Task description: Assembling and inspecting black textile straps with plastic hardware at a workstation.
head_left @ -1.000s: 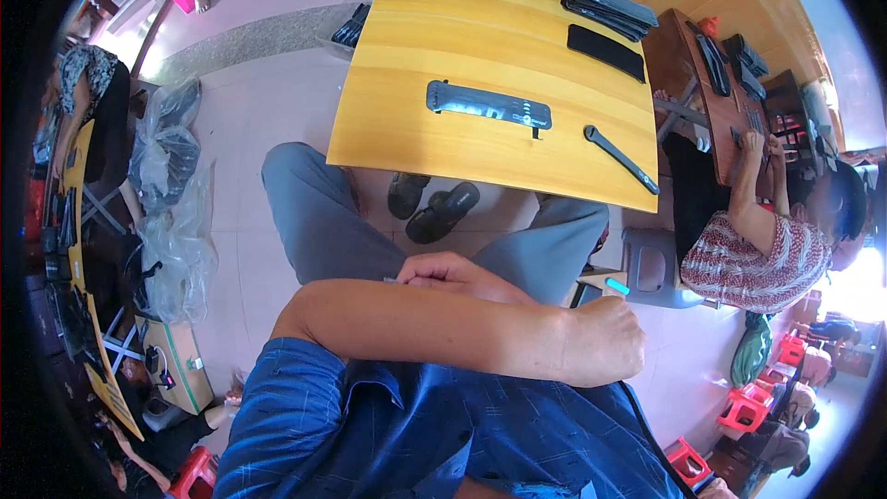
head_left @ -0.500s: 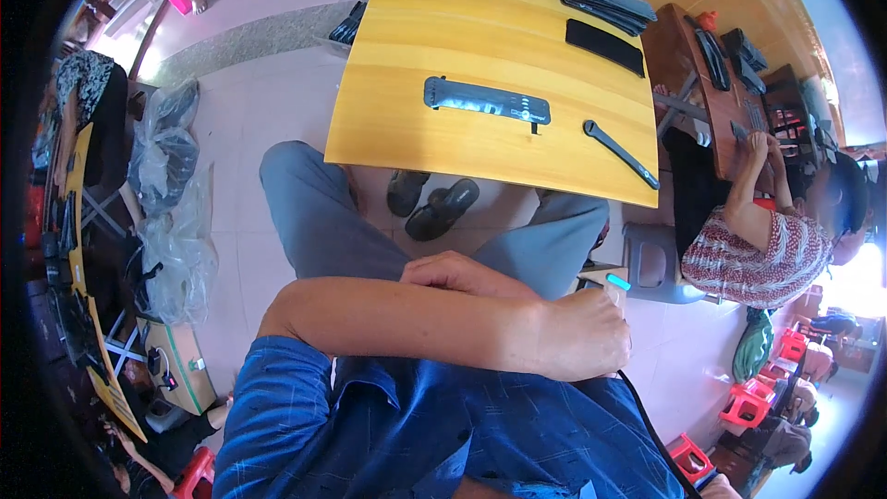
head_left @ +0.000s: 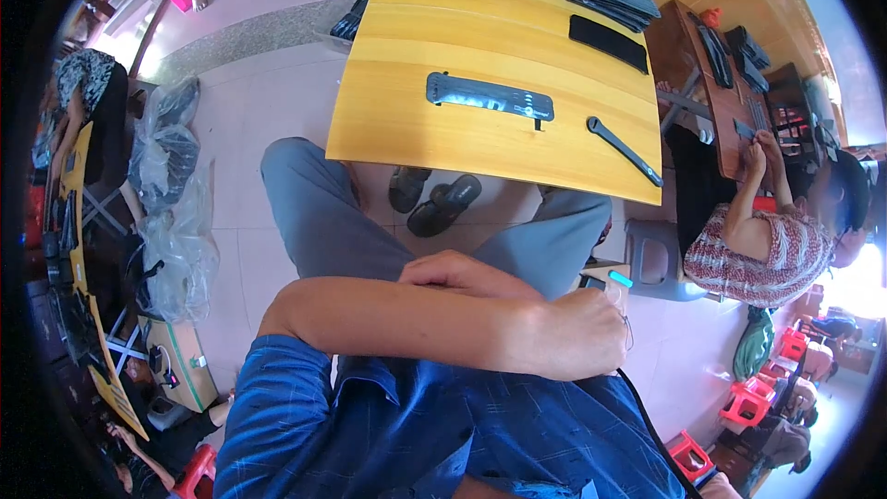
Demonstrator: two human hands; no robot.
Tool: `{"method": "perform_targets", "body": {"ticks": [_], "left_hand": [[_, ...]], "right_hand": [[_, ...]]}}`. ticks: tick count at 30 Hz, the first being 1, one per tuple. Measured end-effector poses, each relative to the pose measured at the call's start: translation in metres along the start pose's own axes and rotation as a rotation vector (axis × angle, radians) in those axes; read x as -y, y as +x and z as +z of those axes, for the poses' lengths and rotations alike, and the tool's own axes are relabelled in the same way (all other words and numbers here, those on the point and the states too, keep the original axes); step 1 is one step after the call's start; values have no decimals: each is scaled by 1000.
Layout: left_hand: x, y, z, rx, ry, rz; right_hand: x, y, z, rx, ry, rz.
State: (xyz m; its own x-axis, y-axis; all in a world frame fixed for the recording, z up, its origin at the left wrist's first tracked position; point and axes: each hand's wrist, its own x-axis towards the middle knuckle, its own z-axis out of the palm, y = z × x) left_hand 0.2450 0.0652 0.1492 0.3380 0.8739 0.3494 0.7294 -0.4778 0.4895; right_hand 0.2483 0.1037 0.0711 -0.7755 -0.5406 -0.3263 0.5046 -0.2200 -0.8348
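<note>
My forearms cross over my lap. My left hand [head_left: 577,337] lies at the right end of the cross, bent down at the wrist, its fingers hidden under it. A thin dark loop shows at its outer edge. Behind the left forearm, my right hand [head_left: 453,271] shows its back and knuckles; the forearm hides most of its fingers. Neither hand touches the table. Beyond my knees, a flat grey-black strip-shaped pouch [head_left: 490,98] lies on the yellow table [head_left: 397,139]. To its right is a dark wrench-shaped tool [head_left: 625,152], slanting toward the near corner.
A black flat pouch [head_left: 608,43] and a stack of dark pouches [head_left: 610,0] lie at the table's far right. A box [head_left: 601,279] with a teal-tipped item stands by my left hand. At right, a co-worker [head_left: 758,249] sits at a brown table. Clear plastic bags [head_left: 176,259] lie left.
My arms keep the same crossed pose. The table appears shifted very slightly in view. The co-worker's hands at the right have moved a little.
</note>
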Motion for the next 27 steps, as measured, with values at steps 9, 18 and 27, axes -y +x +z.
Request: {"method": "perform_targets", "body": {"ticks": [9,18,27], "left_hand": [[20,-49,-25,-161,-90,-162],[6,-127,7,-485,-328,-674],[-8,-109,23,-615,-338,-494]], "right_hand": [[-42,-14,-31,-353,328,-295],[-64,-22,-39,-351,794,-562],[-95,-32,-14,-393,359,-282]]}}
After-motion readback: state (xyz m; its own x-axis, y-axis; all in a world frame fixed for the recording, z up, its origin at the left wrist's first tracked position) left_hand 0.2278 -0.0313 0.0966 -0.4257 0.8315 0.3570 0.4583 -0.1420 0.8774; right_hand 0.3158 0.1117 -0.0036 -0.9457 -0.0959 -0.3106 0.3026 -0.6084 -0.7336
